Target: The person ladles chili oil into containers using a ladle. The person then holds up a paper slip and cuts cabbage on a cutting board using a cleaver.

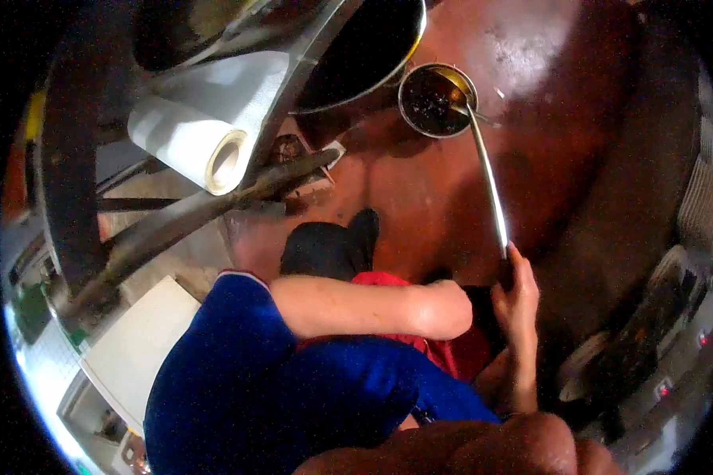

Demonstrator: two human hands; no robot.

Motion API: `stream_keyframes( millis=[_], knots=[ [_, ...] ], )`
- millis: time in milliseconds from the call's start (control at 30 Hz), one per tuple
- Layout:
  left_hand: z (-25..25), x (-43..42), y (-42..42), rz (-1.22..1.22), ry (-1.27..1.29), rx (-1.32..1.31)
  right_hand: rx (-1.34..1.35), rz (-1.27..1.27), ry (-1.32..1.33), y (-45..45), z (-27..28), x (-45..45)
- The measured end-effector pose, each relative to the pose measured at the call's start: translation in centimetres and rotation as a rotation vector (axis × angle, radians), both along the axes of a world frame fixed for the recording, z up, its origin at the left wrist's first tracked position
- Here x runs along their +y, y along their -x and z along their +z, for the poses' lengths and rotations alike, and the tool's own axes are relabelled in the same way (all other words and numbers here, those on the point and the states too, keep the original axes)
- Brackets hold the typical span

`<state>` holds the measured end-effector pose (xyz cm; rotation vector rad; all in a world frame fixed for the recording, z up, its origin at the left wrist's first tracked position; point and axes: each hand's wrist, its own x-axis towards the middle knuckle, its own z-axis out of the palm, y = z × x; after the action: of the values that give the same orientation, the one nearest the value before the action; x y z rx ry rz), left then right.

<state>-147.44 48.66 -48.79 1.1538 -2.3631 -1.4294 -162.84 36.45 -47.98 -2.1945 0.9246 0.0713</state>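
Note:
My right hand (519, 294) is closed round the end of a long metal ladle (489, 182). The ladle reaches up to a round metal pot (402, 115) on the reddish-brown floor, and its bowl rests inside over dark contents. Bent across my front, my left arm ends in a curled left hand (449, 309) beside red cloth (459, 356). The fingers of that hand are mostly turned away, and what they hold, if anything, is hidden.
A large dark vessel (413, 57) stands up and left of the pot. A white roll (186, 142) lies at the upper left, above a dark curved bar (214, 202). A pale board (142, 340) is at the lower left. Dark footwear (363, 232) shows on the floor (420, 198).

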Motion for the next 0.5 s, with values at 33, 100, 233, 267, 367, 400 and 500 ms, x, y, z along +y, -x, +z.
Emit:
stream_keyframes(
  millis=[33, 100, 233, 267, 367, 400, 500],
  knots=[
    [0.8, 0.4, 0.8, -0.035, -0.048, 0.021, 0.002, -0.01, -0.007, -0.4, 0.2, 0.2],
    [0.7, 1.6, 2.8, -0.098, -0.127, 0.054, -0.038, -0.009, 0.004, 0.0, -0.5, 0.8],
    [0.5, 3.8, 6.4, -0.281, -0.327, -0.004, -0.008, -0.521, -0.68, -3.1, 4.0, 1.7],
    [0.8, 4.0, 7.1, -0.367, -0.381, -0.033, -0.02, -0.603, -0.819, -2.9, 4.6, 2.0],
    [0.1, 5.8, 8.5, -0.297, -0.537, -0.073, -0.239, -0.805, -1.134, -2.9, 7.2, 3.1],
    [0.3, 6.6, 8.6, -0.252, -0.623, -0.098, -0.319, -0.892, -1.281, -2.7, 8.0, 3.1],
    [-1.6, 11.8, 10.0, 0.075, -0.525, -0.035, -0.47, -0.995, -1.518, 0.0, 10.9, 4.0]
  ],
)
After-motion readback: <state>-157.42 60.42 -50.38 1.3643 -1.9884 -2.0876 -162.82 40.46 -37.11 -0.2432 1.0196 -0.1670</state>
